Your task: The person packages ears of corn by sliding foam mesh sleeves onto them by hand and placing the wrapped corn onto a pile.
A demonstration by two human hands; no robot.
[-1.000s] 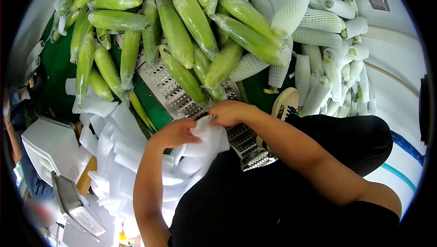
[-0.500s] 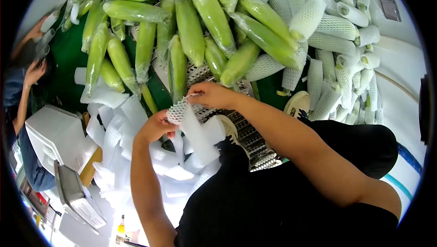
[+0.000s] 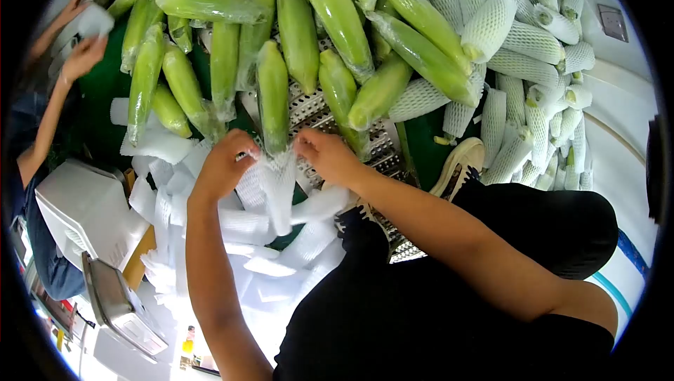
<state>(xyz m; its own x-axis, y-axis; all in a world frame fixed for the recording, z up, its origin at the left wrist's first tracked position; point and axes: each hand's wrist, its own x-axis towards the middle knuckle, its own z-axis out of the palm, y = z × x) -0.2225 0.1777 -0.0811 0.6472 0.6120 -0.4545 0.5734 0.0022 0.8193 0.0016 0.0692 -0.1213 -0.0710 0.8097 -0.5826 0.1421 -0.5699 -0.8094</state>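
Observation:
Between my hands a white foam net sleeve hangs with its mouth stretched wide. My left hand pinches the left side of that mouth, and my right hand has its fingers closed at the right side. The lower tip of a green, film-wrapped ear of corn sits at the sleeve's mouth; how far inside it reaches is hard to tell. More film-wrapped corn lies piled just beyond. Under my forearms spreads a heap of loose white foam sleeves.
Sleeved corn is stacked at the right by a white wall. A perforated metal plate lies under the pile, near my shoe. At left stands a white bin; another person's hand is near a white sleeve.
The sleeve's mouth has been spread wider as my hands moved apart and up to the corn's tip. At the left, the other person's hands have moved up.

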